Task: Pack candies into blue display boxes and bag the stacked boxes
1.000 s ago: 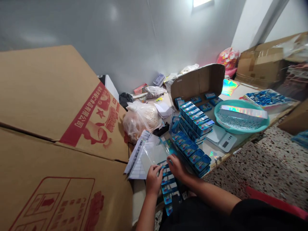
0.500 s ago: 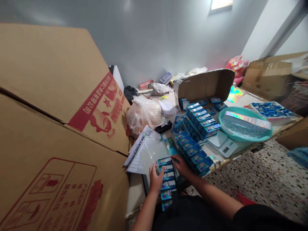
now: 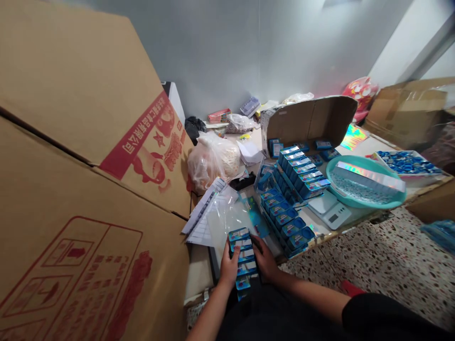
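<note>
A row of small blue packs [image 3: 245, 255] with pale label strips lies lengthwise toward my body. My left hand [image 3: 229, 265] grips its left side, thumb over the top edge. My right hand [image 3: 265, 259] is closed against its right side; its fingertips are partly hidden. Just beyond the far end of the row is a clear plastic bag [image 3: 227, 213], over printed paper sheets [image 3: 199, 220]. Right of my right hand stand more blue packs [image 3: 280, 210] in rows, with a taller stack [image 3: 302, 170] behind them. My dark clothing hides the near end of the held row.
A large cardboard box [image 3: 88, 189] walls off the left side. On the table are a white scale [image 3: 329, 210], a teal basin [image 3: 366, 201], a tray of blue pieces [image 3: 408, 163], an open carton [image 3: 309, 121] and a filled plastic bag [image 3: 213, 158]. Speckled floor [image 3: 384, 265] shows at right.
My right hand has come in against the row's right side. The row has moved slightly up and left with my left hand. The view has shifted a little.
</note>
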{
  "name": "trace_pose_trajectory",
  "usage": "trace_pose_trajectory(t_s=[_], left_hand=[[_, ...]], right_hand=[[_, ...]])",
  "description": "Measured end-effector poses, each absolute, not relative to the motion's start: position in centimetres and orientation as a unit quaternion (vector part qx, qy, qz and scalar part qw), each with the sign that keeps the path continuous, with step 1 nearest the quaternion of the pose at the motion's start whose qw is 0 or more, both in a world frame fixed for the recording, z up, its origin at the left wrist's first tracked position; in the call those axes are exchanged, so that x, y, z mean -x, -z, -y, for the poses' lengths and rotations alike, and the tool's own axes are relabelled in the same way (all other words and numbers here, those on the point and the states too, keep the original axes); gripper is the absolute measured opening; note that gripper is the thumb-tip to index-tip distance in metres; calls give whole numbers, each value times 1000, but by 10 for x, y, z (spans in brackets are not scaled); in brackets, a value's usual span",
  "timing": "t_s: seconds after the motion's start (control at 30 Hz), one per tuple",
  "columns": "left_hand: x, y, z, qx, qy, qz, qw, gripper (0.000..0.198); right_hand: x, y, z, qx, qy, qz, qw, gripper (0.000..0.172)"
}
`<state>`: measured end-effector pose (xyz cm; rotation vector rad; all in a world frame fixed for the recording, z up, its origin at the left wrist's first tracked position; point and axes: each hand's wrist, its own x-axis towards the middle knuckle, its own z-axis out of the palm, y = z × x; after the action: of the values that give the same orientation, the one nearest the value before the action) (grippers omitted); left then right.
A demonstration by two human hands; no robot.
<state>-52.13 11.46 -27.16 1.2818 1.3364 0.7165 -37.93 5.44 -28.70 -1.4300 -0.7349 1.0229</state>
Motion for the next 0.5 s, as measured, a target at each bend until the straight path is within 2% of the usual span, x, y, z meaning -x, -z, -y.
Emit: trace_pose_trajectory(t_s=[0.13,0.4,0.5], left_hand=[[525,267,-108,-537,-310,-569,540,73],[530,267,-104,-537,-338,-614,470,52],[528,273,-110,-536,-355,-614,458,48]], right_hand=[[379,284,-40,616,-438,333,563,46],[370,289,-55,641,-430,306,557,45],[366,294,-75,653,-404,313,559,36]])
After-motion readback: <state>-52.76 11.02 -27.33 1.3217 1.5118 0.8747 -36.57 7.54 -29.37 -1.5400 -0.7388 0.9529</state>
